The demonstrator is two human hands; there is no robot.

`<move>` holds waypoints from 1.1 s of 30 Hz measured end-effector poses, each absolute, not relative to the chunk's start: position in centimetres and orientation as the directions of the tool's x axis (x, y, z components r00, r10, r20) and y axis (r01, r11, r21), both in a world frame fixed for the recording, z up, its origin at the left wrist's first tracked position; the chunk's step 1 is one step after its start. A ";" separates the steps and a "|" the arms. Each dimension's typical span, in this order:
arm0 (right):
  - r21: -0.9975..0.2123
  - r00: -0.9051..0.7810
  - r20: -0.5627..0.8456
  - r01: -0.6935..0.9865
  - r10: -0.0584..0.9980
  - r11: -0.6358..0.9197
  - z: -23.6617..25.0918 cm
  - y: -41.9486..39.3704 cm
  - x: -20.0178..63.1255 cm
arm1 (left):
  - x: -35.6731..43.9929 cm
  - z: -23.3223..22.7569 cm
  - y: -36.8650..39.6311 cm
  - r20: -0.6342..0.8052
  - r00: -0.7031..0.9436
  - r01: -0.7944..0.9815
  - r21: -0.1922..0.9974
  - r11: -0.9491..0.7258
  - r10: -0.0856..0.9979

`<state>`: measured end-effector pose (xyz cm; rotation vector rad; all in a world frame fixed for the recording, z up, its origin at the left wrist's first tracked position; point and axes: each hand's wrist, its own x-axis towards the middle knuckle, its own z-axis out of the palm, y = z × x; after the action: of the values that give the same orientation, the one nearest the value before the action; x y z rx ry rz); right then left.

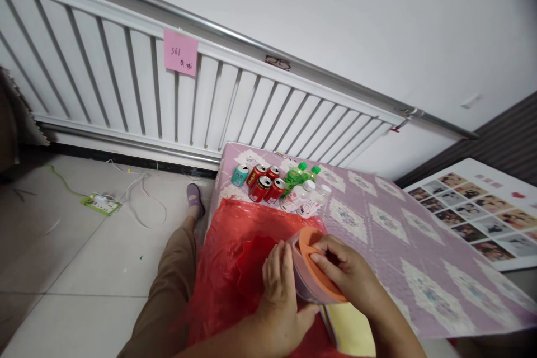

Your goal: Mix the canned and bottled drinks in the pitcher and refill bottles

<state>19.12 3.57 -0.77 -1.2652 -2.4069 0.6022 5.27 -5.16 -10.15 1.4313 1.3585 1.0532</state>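
Note:
My left hand [280,296] cups the side of a clear round container with an orange lid [311,278], held tilted over a red plastic bag [229,251]. On the orange lid lies my right hand [350,268], its fingers curled over the rim and thumb pressed into the lid's opening. The bag lies spread on a mattress with a purple patterned cover [377,224]. A yellow item [354,330] shows just under my right wrist.
Several drink cans [262,183] and small bottles [304,190] lie in a row at the mattress's far edge. A white radiator [168,95] with a pink note [180,52] lines the wall. A power strip [100,203] lies on the tiled floor. A photo board [482,210] lies right.

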 end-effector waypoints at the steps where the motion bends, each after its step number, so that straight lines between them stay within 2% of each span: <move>1: -0.526 -0.533 0.110 0.685 0.839 0.504 -0.7 3.6 19.2 | 5.4 -10.4 -5.1 0.023 0.043 0.252 0.967 -0.033 0.999; 11: -0.494 -0.586 0.086 0.678 0.806 0.545 0.0 3.6 18.2 | 5.4 -12.4 -4.9 0.131 -0.016 0.232 0.965 -0.124 0.991; 33: -0.401 -0.679 0.100 0.641 0.727 0.654 0.0 3.3 16.5 | 4.1 -13.4 -5.4 0.115 -0.020 0.206 0.972 -0.109 0.993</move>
<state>16.46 3.34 0.02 -1.1060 -2.6210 0.4920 4.06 -5.42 -13.36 1.4316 1.3291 1.2120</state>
